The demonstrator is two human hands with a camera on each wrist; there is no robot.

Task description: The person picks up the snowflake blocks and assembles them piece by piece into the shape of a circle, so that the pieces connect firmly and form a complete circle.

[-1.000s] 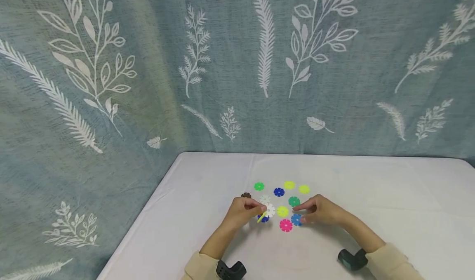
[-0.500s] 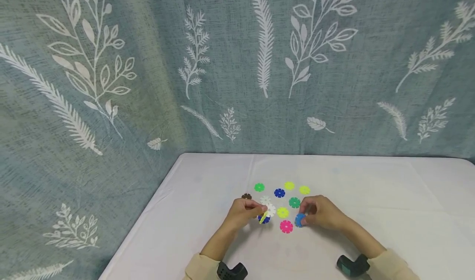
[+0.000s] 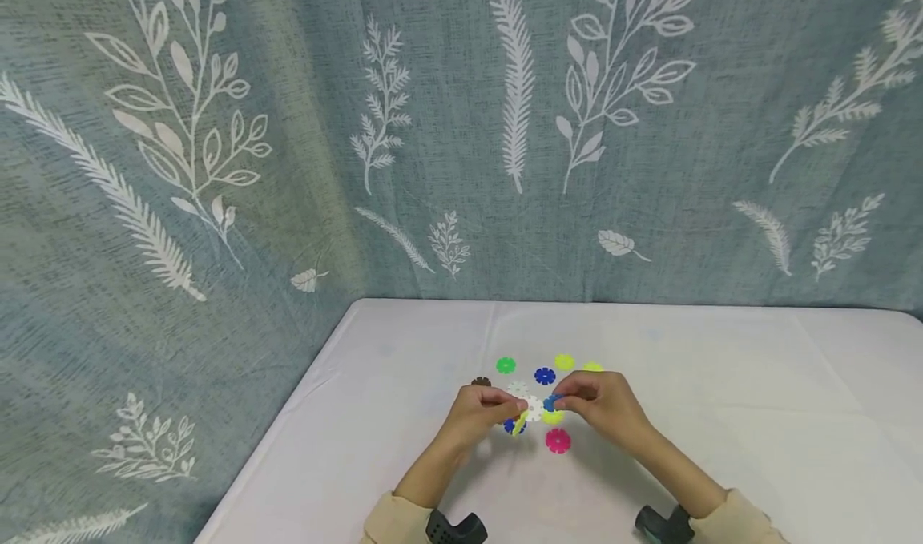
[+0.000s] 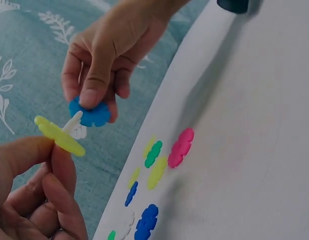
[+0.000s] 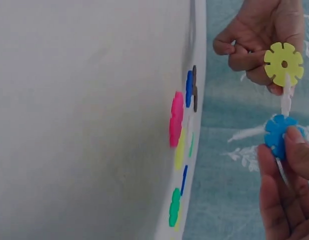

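My left hand [image 3: 472, 420] pinches the edge of a yellow notched plastic disc [image 4: 59, 136], a snowflake-style building disc. A white disc [image 5: 286, 100] stands crosswise to the yellow one, its edge at a notch. Between thumb and fingers, my right hand [image 3: 606, 406] grips a blue notched disc [image 4: 97, 115]. In both wrist views the blue disc's rim is right at the white disc's free edge. All three are held up above the table, the hands close together.
Several loose discs lie on the white table [image 3: 721, 400] below and behind the hands, including pink [image 3: 558, 441], green [image 3: 505, 365], dark blue [image 3: 545, 376] and brown [image 3: 481, 381] ones. A patterned blue-green curtain [image 3: 447, 127] hangs behind the table.
My right hand has picked the blue disc up off the table and carried it left to the joined yellow and white discs. The left hand has stayed nearly in place, holding them.
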